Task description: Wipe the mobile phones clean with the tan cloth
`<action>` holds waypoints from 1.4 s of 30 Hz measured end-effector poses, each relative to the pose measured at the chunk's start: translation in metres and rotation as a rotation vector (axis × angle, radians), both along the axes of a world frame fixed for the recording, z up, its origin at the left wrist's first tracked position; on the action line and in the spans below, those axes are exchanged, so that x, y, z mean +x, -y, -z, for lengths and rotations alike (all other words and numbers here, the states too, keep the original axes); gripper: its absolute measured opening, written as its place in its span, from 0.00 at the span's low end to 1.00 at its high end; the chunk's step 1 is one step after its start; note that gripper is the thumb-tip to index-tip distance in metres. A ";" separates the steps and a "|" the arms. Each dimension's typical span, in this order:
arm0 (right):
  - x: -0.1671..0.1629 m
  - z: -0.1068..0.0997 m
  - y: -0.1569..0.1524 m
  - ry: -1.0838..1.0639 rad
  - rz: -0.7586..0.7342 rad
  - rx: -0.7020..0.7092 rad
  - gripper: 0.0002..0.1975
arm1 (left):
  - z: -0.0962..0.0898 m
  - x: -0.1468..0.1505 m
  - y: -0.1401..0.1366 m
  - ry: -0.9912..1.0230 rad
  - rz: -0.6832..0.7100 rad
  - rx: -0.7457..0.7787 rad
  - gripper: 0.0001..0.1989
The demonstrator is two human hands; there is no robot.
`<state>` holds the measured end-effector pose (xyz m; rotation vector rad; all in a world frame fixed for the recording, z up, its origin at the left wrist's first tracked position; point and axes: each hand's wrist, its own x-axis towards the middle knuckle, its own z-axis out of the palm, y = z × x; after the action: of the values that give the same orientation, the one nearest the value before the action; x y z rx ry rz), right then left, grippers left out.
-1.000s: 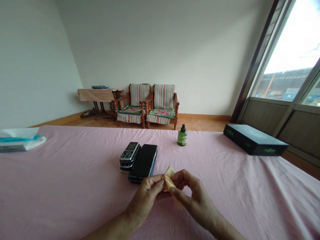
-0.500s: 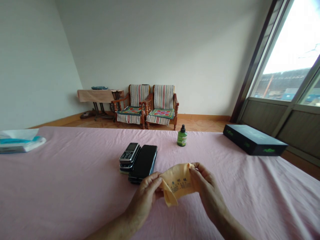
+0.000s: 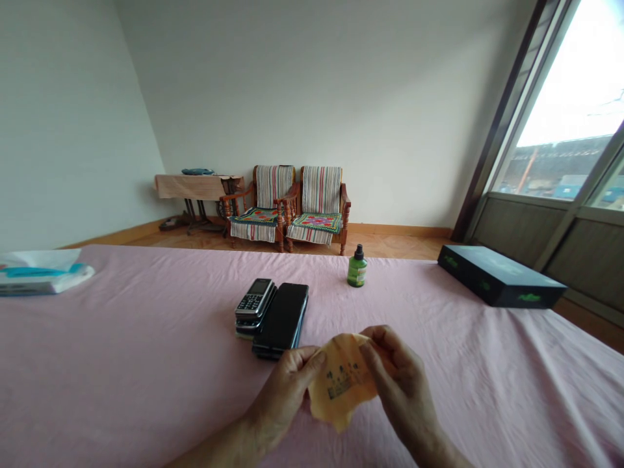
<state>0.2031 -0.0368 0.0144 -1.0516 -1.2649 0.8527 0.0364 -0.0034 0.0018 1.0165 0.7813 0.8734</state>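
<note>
Between my hands hangs a small orange-yellow cloth (image 3: 341, 387) with dark printed characters, its lower edge drooping. My left hand (image 3: 287, 390) pinches its left side between thumb and fingers. On the other side, my right hand (image 3: 397, 374) grips the upper right edge, thumb in front. Just beyond my left hand lies a stack of black smartphones (image 3: 285, 315). Against its left side rests a pile topped by a silver keypad phone (image 3: 254, 299). A green bottle with a black cap (image 3: 357, 268) stands upright farther back.
A pink sheet (image 3: 146, 364) covers the table. At its right lies a flat black box (image 3: 502, 276) with green marks; at the far left, a tissue pack (image 3: 43, 273). Two wooden armchairs (image 3: 316, 201) and a cloth-draped stand (image 3: 190, 187) are by the back wall.
Both hands have drawn slightly nearer to me with the cloth. The cloth has been shifted in the fingers, so its print sits lower and a broader flap hangs down. The view has shifted slightly.
</note>
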 end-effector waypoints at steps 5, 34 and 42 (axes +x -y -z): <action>-0.012 -0.007 0.015 0.261 -0.155 0.177 0.07 | -0.012 0.004 0.005 0.141 0.135 -0.039 0.18; -0.009 0.002 0.000 0.278 -0.033 -0.020 0.13 | -0.015 0.001 0.006 -0.012 0.167 0.180 0.23; 0.001 0.008 -0.008 0.199 0.037 -0.071 0.15 | 0.002 0.002 0.001 0.045 0.067 0.037 0.20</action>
<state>0.2039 -0.0286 0.0069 -1.2371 -1.3848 0.7835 0.0384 -0.0043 0.0000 1.0468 0.6918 0.8531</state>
